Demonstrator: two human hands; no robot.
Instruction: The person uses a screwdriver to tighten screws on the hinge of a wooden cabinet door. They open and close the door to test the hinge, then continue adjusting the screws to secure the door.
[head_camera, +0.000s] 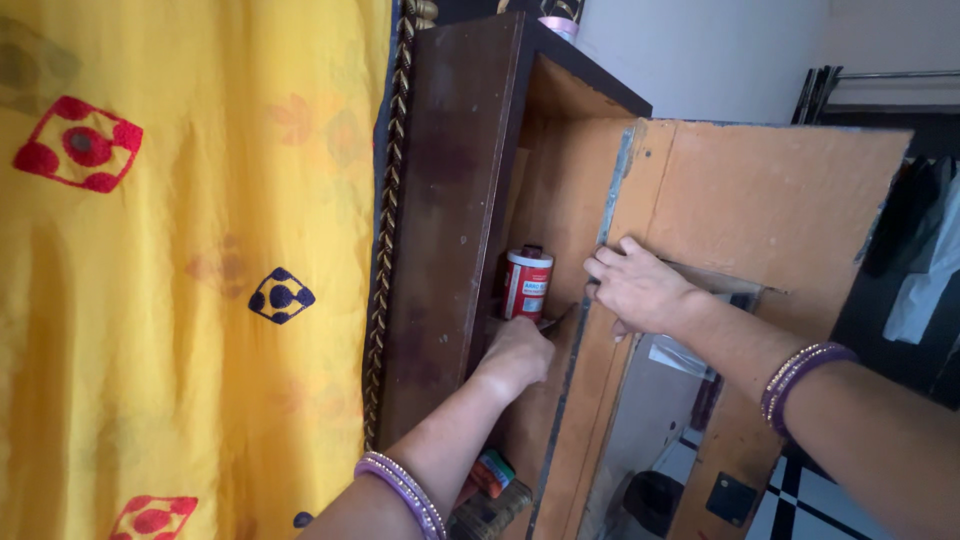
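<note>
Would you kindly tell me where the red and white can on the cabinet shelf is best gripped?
Probably around the round body of the can, coming from the open front. It stands upright, with the cabinet wall close on its left. The left hand is just below it; the right hand holds the door.
</note>
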